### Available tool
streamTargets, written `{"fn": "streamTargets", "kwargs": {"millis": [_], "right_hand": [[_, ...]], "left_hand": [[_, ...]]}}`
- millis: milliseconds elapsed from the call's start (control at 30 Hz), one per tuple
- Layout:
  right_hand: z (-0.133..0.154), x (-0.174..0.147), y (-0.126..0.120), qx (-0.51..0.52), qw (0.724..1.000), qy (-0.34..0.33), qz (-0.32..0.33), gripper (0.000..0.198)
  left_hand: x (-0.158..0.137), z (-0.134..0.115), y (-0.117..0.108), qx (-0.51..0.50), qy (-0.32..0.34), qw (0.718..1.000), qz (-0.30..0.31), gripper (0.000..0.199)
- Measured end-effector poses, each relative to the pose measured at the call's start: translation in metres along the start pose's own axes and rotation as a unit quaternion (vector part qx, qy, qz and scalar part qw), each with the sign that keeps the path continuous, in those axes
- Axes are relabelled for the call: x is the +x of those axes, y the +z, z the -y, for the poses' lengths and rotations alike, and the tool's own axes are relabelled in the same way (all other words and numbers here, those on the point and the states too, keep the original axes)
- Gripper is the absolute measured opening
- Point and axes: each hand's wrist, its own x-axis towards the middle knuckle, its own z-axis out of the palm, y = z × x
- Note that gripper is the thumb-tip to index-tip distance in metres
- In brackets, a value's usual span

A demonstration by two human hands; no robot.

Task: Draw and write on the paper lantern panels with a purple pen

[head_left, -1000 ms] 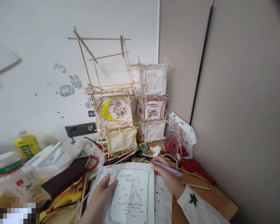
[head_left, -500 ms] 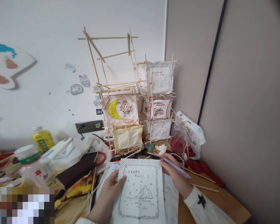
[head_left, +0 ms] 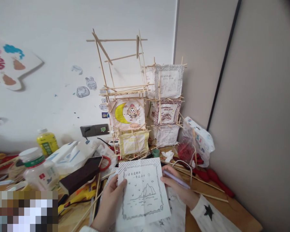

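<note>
A sheet of white paper (head_left: 141, 206) with a pencil-like drawing of a mountain, birds, water and a wavy border is held up between my hands. My left hand (head_left: 111, 196) pinches its left edge, thumb on the front. My right hand (head_left: 180, 187) grips the right edge and also keeps a purple pen (head_left: 176, 179) along its fingers. Diagonal stripes run along the top margin of the sheet. Beneath it lie more drawn papers (head_left: 176, 206), partly covered.
Behind stands a stick frame (head_left: 117, 40) with papered panels, beside a second lantern-like stack (head_left: 169, 111). On the left are a white-capped bottle (head_left: 40, 170), a yellow bottle (head_left: 47, 143), a dark box (head_left: 81, 175) and a yellow glue gun (head_left: 82, 196). Sticks (head_left: 211, 196) and a plastic bag (head_left: 199, 141) lie right.
The paper has been raised and tilted, its top edge shifting left. My right hand has moved down to its right edge, pen still held. The whole view has shifted slightly.
</note>
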Motion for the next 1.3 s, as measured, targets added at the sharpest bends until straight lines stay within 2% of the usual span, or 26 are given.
{"fn": "streamTargets", "kwargs": {"millis": [100,200,333,533,700,800,933,1000,1067,1167,1233,1300], "right_hand": [[0.000,0.002,-0.003,-0.032,0.999,-0.001,-0.015,0.016],[-0.002,0.003,-0.005,-0.048,0.999,-0.010,-0.015,0.015],[-0.007,0.003,-0.006,-0.066,0.997,-0.031,-0.023,0.012],[-0.003,0.003,-0.004,-0.063,0.998,-0.007,-0.025,0.012],[0.007,0.001,-0.002,-0.054,0.998,-0.006,-0.028,0.013],[0.007,-0.001,0.000,-0.021,1.000,0.017,0.007,0.017],[0.001,-0.001,0.001,-0.006,0.994,0.086,0.066,0.022],[0.000,-0.001,0.001,-0.037,0.991,0.086,0.095,0.024],[0.003,-0.002,0.002,-0.076,0.988,0.054,0.127,0.025],[0.010,-0.004,0.006,-0.135,0.979,0.009,0.154,0.023],[0.014,-0.004,0.010,-0.158,0.979,0.005,0.130,0.019],[0.013,-0.002,0.013,-0.154,0.985,0.019,0.079,0.019]], "left_hand": [[0.000,-0.001,0.000,-0.024,0.009,0.999,0.025,0.036],[-0.003,-0.004,0.001,-0.020,0.012,1.000,0.009,0.030],[-0.005,-0.007,0.002,-0.021,0.005,1.000,-0.003,0.027],[-0.005,-0.009,0.003,-0.021,0.004,1.000,0.011,0.028],[-0.003,-0.007,0.000,0.053,0.001,0.998,-0.044,0.034],[0.007,-0.003,-0.009,0.096,0.037,0.992,-0.069,0.036],[0.023,0.002,-0.020,0.116,0.084,0.988,-0.050,0.044],[0.025,0.006,-0.022,0.146,0.115,0.982,-0.027,0.043],[0.022,0.013,-0.020,0.221,0.180,0.958,0.039,0.036],[0.010,0.029,-0.015,0.361,0.293,0.869,0.169,0.031],[0.002,0.038,-0.012,0.425,0.333,0.814,0.213,0.031],[-0.005,0.040,-0.010,0.460,0.355,0.777,0.242,0.030]]}}
